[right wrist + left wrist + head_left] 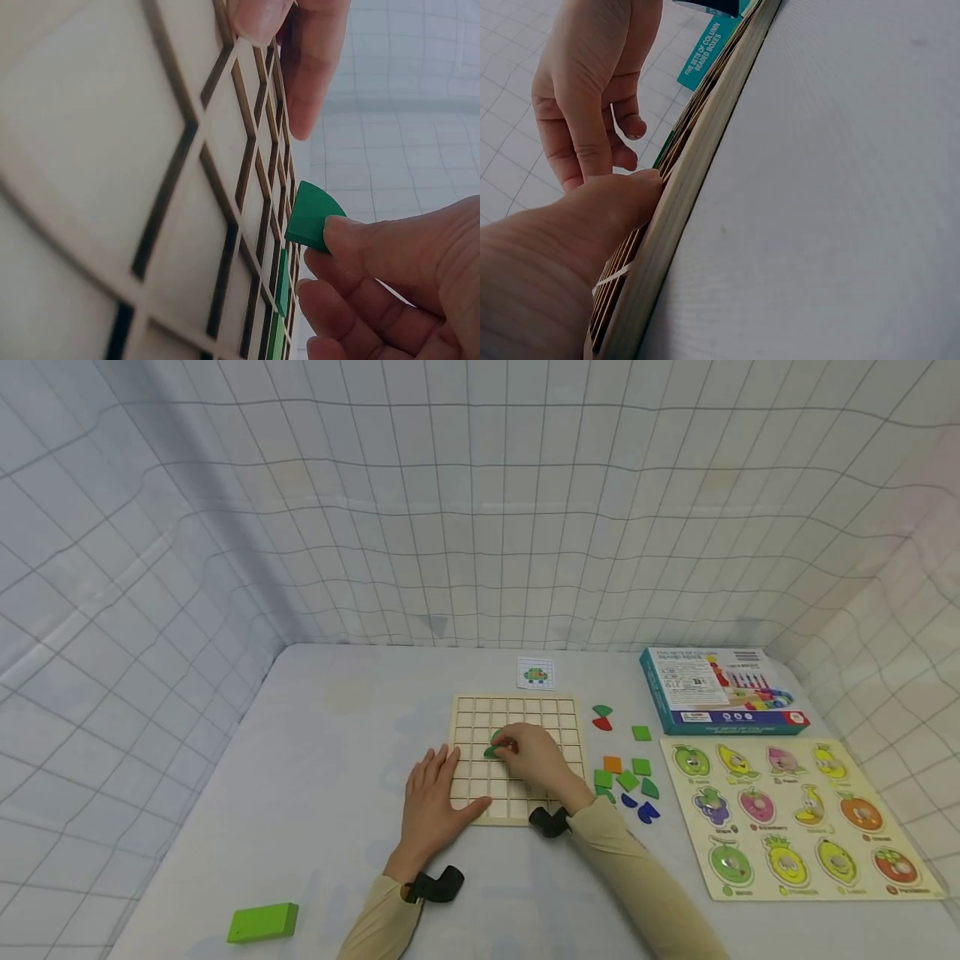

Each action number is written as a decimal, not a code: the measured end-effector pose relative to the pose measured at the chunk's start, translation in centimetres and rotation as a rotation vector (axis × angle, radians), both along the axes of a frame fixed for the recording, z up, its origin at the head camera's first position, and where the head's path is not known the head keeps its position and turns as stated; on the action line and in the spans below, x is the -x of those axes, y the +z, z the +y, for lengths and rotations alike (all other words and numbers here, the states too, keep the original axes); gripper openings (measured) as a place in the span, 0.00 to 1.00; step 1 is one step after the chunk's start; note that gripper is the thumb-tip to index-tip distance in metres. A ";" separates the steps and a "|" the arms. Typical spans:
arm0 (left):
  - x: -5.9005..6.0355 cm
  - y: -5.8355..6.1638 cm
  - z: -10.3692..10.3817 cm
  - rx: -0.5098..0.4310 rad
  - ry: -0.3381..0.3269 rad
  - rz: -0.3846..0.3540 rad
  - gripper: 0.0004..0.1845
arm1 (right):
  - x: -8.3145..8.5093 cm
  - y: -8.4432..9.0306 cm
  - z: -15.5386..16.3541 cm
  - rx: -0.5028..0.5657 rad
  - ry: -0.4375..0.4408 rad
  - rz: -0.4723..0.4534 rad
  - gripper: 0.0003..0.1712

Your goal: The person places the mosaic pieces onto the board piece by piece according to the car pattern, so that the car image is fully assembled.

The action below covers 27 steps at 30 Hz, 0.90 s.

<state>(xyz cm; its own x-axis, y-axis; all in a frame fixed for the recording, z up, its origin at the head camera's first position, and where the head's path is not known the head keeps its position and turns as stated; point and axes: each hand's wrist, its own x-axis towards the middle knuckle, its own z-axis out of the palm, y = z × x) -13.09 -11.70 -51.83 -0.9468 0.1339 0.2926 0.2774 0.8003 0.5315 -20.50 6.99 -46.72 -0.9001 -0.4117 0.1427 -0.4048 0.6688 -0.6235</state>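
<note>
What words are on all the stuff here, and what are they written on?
"FIVE SETS OF COLUMN BEADED BOXES": side of the white-topped cardboard box with teal sides, clearest from the left wrist.
"Grape": under the purple grapes on the cream rectangular fruit puzzle board.
Other box and fruit-board print: too small or blurred to read surely.
Pale wooden square grid board: no words visible.

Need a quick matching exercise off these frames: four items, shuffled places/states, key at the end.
Column 1
1. Right hand
2. Left hand
3. Picture card
4. Lime block

Column 2
A. Beyond the far edge of the grid board
B. Lying to the left of both hands
C. Pinching a dark green piece
D. At the grid board's left edge

Pairs: 1-C, 2-D, 3-A, 4-B
</note>
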 end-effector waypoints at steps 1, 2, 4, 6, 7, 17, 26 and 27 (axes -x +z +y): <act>0.0 0.0 0.0 0.000 0.000 0.002 0.47 | 0.1 0.0 -0.2 -0.001 0.002 0.001 0.02; 0.0 0.0 -0.1 -0.002 -0.001 0.003 0.48 | 0.1 0.0 -0.4 -0.003 0.005 0.002 0.03; 0.0 0.0 -0.1 0.000 -0.001 0.007 0.48 | 0.2 0.0 -0.8 -0.006 0.019 0.009 0.03; 0.0 0.0 -0.1 0.001 -0.001 0.009 0.48 | 0.3 -0.1 -1.1 -0.010 0.030 0.010 0.03; 0.0 0.0 -0.1 0.001 0.000 0.009 0.48 | 0.3 0.0 -1.2 -0.014 0.034 0.009 0.02; 0.0 0.0 0.0 -0.004 -0.004 0.015 0.47 | 0.6 -0.2 -1.9 -0.065 0.036 0.015 0.02; 0.0 0.0 0.0 -0.006 -0.008 0.037 0.48 | 0.9 -0.5 -1.7 -0.135 0.028 0.081 0.05; 0.1 -0.1 0.0 -0.007 -0.010 0.040 0.47 | 0.9 -0.5 -1.7 -0.139 0.029 0.084 0.06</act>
